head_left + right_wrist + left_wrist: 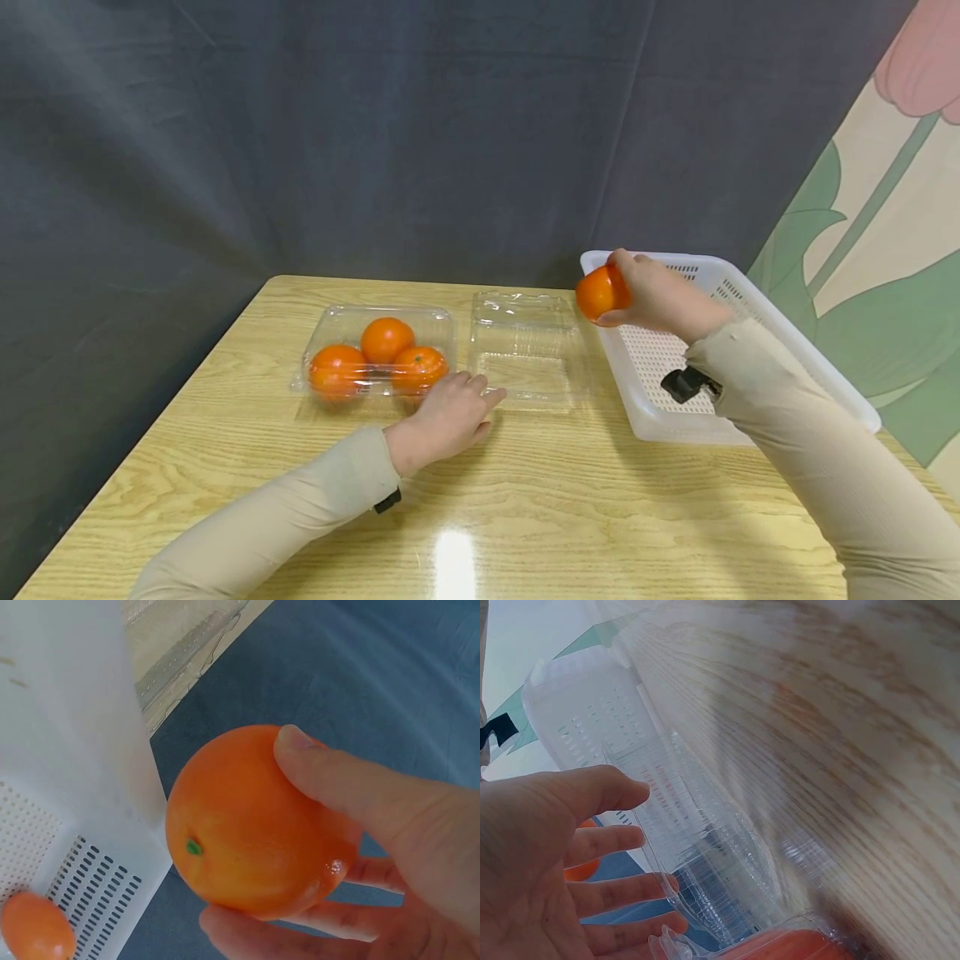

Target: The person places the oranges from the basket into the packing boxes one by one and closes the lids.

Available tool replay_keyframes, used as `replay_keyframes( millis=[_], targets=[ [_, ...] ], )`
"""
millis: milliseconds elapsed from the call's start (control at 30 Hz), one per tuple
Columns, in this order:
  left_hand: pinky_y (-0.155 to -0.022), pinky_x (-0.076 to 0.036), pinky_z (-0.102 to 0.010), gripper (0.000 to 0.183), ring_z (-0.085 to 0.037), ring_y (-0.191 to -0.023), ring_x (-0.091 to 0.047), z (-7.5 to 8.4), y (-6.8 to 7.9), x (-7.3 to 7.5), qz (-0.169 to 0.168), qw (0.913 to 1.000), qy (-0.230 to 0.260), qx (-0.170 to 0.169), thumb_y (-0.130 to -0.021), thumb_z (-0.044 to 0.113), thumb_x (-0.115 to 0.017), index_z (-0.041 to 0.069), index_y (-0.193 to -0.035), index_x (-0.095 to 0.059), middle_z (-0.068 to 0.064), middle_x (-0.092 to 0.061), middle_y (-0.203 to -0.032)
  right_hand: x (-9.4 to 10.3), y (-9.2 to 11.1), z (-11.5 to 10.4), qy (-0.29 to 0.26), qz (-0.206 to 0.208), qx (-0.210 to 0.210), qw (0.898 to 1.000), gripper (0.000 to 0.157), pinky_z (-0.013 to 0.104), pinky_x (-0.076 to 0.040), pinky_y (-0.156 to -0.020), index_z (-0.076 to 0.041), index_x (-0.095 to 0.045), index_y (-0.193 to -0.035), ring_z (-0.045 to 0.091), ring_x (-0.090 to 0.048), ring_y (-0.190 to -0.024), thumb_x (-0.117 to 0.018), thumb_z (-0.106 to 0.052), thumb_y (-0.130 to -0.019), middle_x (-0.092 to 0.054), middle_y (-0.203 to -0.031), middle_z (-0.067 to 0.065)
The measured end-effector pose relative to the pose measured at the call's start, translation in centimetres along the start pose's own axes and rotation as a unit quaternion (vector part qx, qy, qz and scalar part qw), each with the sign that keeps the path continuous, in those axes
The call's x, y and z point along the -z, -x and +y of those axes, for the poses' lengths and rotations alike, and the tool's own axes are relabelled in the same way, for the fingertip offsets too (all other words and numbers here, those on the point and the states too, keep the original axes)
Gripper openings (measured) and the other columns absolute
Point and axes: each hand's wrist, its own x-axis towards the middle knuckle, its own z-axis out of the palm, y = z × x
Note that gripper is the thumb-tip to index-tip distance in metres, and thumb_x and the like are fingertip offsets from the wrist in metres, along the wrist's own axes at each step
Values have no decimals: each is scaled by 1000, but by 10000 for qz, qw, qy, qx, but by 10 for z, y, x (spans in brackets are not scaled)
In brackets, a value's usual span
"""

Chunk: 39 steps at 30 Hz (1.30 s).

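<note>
Orange citrus fruit (pixel 596 296), near far-left corner of white basket (pixel 686 427): right hand (pixel 656 297) grasps it; likely firm, slippery; hold at widest girth. Left of basket, left hand (pixel 446 417): fingers extended.

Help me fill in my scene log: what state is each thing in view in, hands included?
White basket: upright, open-topped, one orange fruit visible inside.
Clear container: three oranges inside.
Clear plastic piece beside it: resting on the table; lid or second tray, I cannot tell.
Held orange: lifted off the table.
Right hand: gripping that orange with thumb and fingers.
Left hand: fingers extended, at the container's near right corner.
</note>
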Motion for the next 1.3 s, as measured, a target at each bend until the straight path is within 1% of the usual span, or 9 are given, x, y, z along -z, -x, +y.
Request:
replay_keyframes(
  millis=[167,267,367,567,767,833,1033,1200,1300],
  targets=[
    [-89,-52,-35,43,-26,-101,-62,0,0,0,5,10000,-2,13,-85,32,-66,17,-124,-60,-8,-65,-113,1,4,-6,-22,-26,150,9999,60,38,-47,-67,2,-44,-113,29,-55,-75,-78,-24,-71,-58,-90,20],
    [-89,-52,-34,43,-26,-101,-62,0,0,1,-1,10000,-23,20,-85,33,-66,18,-124,-60,-8,-65,-113,-1,4,-8,24,23,311,9995,62,38,-46,-67,3,-44,-114,28,-55,-75,-79,-23,-71,-59,-89,20],
    [-89,-52,-34,43,-26,-101,-62,0,0,1,-6,10000,-26,26,-85,33,-66,18,-124,-60,-7,-65,-112,-3,4,-9,51,58,385,9992,62,38,-46,-68,3,-44,-114,28,-55,-75,-79,-23,-70,-59,-88,20],
    [-88,-52,-34,42,-25,-100,-62,1,0,1,36,10000,-71,10,-85,33,-67,18,-124,-60,-7,-65,-111,-6,5,-16,104,24,353,9993,60,37,-47,-63,1,-45,-112,27,-55,-73,-79,-24,-70,-58,-87,18],
    [-87,-52,-34,43,-25,-100,-63,1,0,1,55,9999,-93,4,-85,34,-67,18,-124,-60,-7,-65,-111,-9,6,-21,121,-18,387,9992,60,38,-48,-67,2,-46,-112,28,-54,-75,-79,-23,-69,-57,-89,18],
    [-87,-52,-34,43,-25,-99,-63,1,0,1,54,9999,-85,13,-85,34,-66,18,-124,-59,-7,-65,-110,-10,6,-23,112,-43,362,9993,60,37,-48,-66,1,-46,-112,28,-54,-75,-80,-24,-69,-57,-89,18],
    [-88,-52,-35,42,-25,-99,-62,1,-1,1,-12,10000,-13,64,-86,34,-66,18,-124,-59,-7,-65,-109,-14,7,-27,192,-77,451,9988,62,38,-48,-67,1,-45,-111,27,-55,-74,-80,-24,-67,-57,-85,16],
    [-87,-52,-35,42,-25,-99,-62,1,-1,1,-78,9999,0,85,-86,34,-66,18,-124,-59,-7,-65,-109,-18,7,-29,222,-223,472,9984,63,39,-49,-69,2,-44,-112,27,-55,-74,-80,-24,-67,-56,-83,16],
    [-87,-52,-35,42,-25,-100,-62,1,0,1,-57,10000,-24,78,-85,34,-66,18,-124,-59,-7,-65,-109,-21,6,-31,217,-337,449,9982,64,39,-49,-71,2,-44,-113,27,-55,-75,-81,-24,-68,-56,-83,16]
  ],
)
